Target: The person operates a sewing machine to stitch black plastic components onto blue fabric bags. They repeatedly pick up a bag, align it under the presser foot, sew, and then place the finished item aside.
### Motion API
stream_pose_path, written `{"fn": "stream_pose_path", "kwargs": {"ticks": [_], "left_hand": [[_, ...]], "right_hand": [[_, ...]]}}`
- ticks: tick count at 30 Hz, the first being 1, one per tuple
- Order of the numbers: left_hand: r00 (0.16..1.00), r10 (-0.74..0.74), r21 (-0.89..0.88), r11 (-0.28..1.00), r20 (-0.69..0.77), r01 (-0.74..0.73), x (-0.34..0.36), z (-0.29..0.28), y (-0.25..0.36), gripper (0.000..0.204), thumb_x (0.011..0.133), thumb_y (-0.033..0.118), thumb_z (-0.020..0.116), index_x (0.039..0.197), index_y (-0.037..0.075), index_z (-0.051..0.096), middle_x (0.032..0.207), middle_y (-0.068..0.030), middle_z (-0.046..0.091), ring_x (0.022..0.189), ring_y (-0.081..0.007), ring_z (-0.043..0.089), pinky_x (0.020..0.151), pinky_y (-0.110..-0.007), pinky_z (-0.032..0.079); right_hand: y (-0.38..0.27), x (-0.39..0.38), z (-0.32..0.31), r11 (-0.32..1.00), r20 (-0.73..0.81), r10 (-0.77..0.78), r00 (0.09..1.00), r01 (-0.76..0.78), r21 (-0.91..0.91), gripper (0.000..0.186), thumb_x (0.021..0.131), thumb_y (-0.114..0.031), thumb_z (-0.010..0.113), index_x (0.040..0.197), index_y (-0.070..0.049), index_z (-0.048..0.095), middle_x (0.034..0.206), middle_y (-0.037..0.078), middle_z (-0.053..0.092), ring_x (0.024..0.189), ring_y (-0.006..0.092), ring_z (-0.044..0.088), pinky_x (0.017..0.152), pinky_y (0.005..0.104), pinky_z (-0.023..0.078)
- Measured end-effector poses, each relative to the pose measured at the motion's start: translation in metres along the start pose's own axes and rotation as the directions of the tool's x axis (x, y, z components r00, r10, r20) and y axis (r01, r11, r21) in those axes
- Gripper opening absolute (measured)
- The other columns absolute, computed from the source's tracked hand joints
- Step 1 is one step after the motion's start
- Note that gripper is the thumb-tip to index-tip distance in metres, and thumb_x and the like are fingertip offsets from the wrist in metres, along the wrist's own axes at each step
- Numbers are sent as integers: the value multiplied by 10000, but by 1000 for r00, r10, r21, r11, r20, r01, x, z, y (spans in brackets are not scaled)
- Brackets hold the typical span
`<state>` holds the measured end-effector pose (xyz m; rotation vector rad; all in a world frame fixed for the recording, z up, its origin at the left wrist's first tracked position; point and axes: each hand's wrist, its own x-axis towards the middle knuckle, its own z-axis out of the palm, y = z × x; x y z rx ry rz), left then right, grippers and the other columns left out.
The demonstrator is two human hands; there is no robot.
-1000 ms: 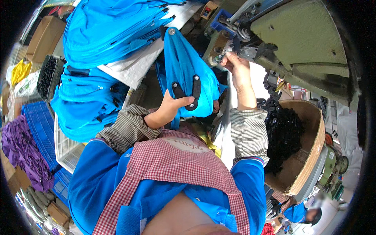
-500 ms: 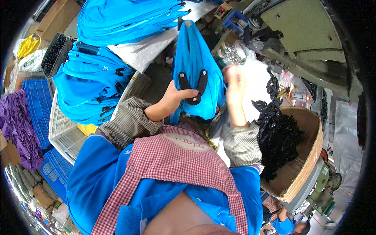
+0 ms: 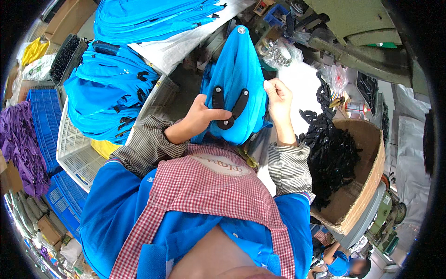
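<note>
A blue folded fabric piece hangs in front of me, narrow at the top, where a round metal rivet sits. Two black plastic tabs with metal rivets lie on its front, close to a round black end. My left hand is closed on the left side of the fabric, its thumb pressing by the lower black part; its other fingers are hidden behind. At the right edge, my right hand has its fingers curled and its thumb against the fabric, pinching that edge.
Blue fabric pieces are piled at the upper left and in a white crate. Right of me, a cardboard box holds many black plastic parts. A green machine overhangs the upper right. Someone in blue works lower right.
The fabric's top has swung to the right and the piece has tilted slightly. My right hand, blurred before, has steadied at the right edge. My left hand keeps its hold.
</note>
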<state>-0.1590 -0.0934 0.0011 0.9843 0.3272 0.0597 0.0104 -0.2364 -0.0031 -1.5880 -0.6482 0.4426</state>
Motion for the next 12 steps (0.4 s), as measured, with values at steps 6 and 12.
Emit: {"fn": "stream_pose_path", "kwargs": {"ticks": [6, 12], "left_hand": [[997, 26, -58, 998, 76, -22, -17, 6, 17, 356, 729, 109, 685, 1033, -35, 568, 956, -71, 627, 833, -123, 582, 752, -266, 477], [968, -113, 295, 955, 222, 44, -40, -21, 28, 521, 718, 118, 699, 1178, -3, 485, 1090, -60, 581, 993, -117, 522, 889, -288, 403]], "right_hand": [[-46, -15, 7, 975, 222, -57, 973, 102, -196, 277, 762, -126, 661, 620, -11, 452, 530, -8, 349, 526, 45, 330, 462, 233, 288], [-87, -38, 2, 938, 505, -153, 849, 285, -195, 318, 720, -113, 690, 547, -6, 446, 484, 49, 373, 448, 114, 341, 423, 289, 299]]}}
